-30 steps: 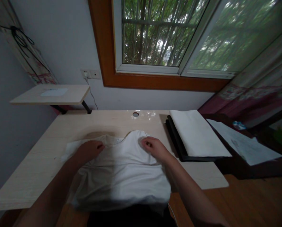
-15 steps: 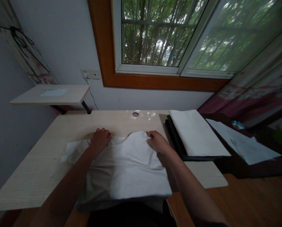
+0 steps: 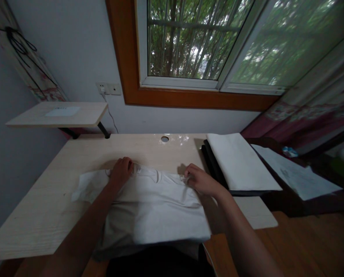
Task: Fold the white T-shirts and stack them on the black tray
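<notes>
One white cloth garment [image 3: 163,215] lies on the pale wooden desk [image 3: 53,200], reaching its near edge; open desktop left and beyond; left hand [image 3: 121,170], right hand [image 3: 199,179] pinching the garment's far edge; forearms converging forward.

No writing is showing legibly. At the frame's left, a white sheet [image 3: 62,112] on the raised shelf [image 3: 89,115] is bearing small marks, too blurred to read; at the right, a loose paper [image 3: 297,173] is carrying faint, unreadable marks.
</notes>
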Available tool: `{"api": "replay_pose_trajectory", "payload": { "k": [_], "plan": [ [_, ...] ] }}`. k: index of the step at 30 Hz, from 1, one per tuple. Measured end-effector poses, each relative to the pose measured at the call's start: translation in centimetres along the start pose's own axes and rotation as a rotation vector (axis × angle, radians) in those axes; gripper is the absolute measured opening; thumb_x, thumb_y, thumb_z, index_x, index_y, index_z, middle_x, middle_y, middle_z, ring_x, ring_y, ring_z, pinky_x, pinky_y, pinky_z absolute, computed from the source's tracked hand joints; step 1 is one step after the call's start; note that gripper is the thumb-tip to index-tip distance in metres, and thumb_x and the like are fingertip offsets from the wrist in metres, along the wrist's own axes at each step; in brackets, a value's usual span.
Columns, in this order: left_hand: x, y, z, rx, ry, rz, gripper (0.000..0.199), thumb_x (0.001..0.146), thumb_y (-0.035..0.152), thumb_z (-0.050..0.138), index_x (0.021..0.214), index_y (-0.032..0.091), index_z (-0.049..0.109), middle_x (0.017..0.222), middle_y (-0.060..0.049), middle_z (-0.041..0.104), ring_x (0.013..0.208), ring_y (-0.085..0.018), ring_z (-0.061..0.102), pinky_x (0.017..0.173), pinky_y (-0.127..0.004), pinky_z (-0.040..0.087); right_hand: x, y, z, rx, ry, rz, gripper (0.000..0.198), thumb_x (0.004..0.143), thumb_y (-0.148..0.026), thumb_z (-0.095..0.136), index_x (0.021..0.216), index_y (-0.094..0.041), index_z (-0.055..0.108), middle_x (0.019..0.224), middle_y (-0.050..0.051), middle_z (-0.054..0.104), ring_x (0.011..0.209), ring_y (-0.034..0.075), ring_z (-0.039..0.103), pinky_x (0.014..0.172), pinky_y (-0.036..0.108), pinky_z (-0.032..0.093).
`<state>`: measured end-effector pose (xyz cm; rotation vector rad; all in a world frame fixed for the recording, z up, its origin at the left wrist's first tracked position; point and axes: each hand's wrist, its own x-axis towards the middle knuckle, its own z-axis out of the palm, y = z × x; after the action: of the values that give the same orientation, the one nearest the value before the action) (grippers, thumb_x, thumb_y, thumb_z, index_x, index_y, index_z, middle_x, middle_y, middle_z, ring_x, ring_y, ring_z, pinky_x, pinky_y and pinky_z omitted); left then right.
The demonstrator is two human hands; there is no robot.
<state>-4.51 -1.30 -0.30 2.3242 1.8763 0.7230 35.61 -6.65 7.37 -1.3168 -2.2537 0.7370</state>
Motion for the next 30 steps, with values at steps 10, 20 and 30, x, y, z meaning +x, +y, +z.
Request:
{"api": "replay_pose_trajectory", "payload": {
  "k": [10, 20, 30],
  "plan": [
    [0.1, -0.1, -0.2, -0.152, 0.026, -0.016, 0.019, 0.101, 0.037, 0.042, 0.102, 0.023, 0.054, 0.102, -0.009, 0.063, 0.1, -0.024, 0.06, 0.094, -0.041, 0.05, 7.4, -3.0, 6.3, -0.098, -0.033, -0.057, 0.037, 0.086, -0.036, 0.08, 0.118, -0.021, 0.068, 0.103, 0.007, 0.07, 0.092, 0.02, 0.065, 0.081, 0.029, 0.047],
    [0.7, -2.8, -1.9, -0.288, -0.018, -0.045, 0.042, 0.095, 0.049, 0.056, 0.125, 0.02, 0.056, 0.108, -0.007, 0.068, 0.087, -0.02, 0.061, 0.09, -0.038, 0.052, 10.7, -1.4, 5.0, -0.127, 0.12, 0.052, 0.014, 0.1, -0.029, 0.06, 0.096, -0.02, 0.071, 0.091, 0.005, 0.074, 0.082, 0.018, 0.064, 0.072, 0.025, 0.042],
    [0.8, -6.8, -3.0, -0.038, -0.142, 0.079, 0.032, 0.095, 0.046, 0.055, 0.103, 0.02, 0.073, 0.103, -0.01, 0.069, 0.101, -0.027, 0.059, 0.099, -0.045, 0.045, 11.8, 0.5, 3.6, -0.196, 0.226, 0.12, 0.021, 0.103, -0.036, 0.055, 0.108, -0.022, 0.07, 0.098, 0.008, 0.075, 0.088, 0.02, 0.066, 0.077, 0.027, 0.043]
  ]
}}
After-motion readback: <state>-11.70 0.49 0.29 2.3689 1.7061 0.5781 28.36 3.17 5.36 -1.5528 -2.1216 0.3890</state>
